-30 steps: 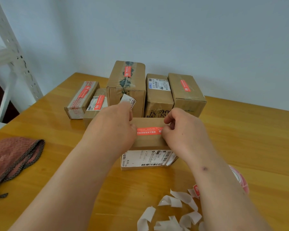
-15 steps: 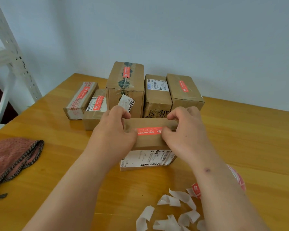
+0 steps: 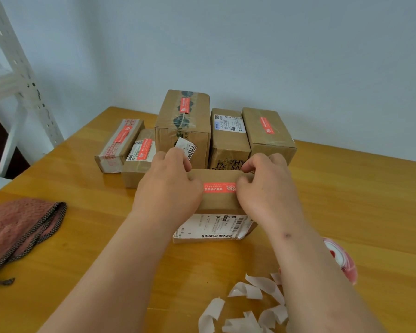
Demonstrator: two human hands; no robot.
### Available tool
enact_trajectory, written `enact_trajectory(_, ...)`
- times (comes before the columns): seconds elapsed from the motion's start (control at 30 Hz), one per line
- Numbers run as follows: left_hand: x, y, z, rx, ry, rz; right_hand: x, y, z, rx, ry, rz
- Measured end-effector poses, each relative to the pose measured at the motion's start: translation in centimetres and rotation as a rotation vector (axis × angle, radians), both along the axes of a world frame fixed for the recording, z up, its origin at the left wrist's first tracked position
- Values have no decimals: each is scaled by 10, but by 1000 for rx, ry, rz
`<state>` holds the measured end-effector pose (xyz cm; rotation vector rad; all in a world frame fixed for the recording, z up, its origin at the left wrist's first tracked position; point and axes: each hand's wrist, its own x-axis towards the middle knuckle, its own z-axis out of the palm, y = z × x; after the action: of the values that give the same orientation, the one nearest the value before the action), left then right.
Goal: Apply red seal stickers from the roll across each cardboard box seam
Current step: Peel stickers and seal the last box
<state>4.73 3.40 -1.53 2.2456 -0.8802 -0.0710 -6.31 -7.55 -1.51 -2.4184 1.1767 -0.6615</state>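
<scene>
My left hand [image 3: 168, 186] and right hand [image 3: 265, 188] have shifted from pressing the red seal sticker [image 3: 219, 187] to gripping the near box [image 3: 216, 203] between them, so I judge this seam sealed and the box ready to move.

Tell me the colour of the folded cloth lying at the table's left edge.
The cloth is dusty pink-red with a dark, speckled woven border, seen in the head view.
</scene>
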Motion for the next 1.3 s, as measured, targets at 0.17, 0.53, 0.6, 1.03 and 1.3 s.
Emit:
enact_trajectory(0.17,-5,-3,-3,29,-46,-9,-5,6,-3,38,35,72)
enact_trajectory(0.53,1,6,-8,-172,106,-33,-6,1,-6,-25,-19,24)
enact_trajectory(0.6,1,5,-9,-166,82,-30,-3,-1,-7,-41,-5,0)
enact_trajectory(1.03,2,9,-14,-216,125,-45,-13,0,-7,35,-16,70)
enact_trajectory(1.3,7,11,-18,-265,325,-24,-17,0,-9,22,-38,85)
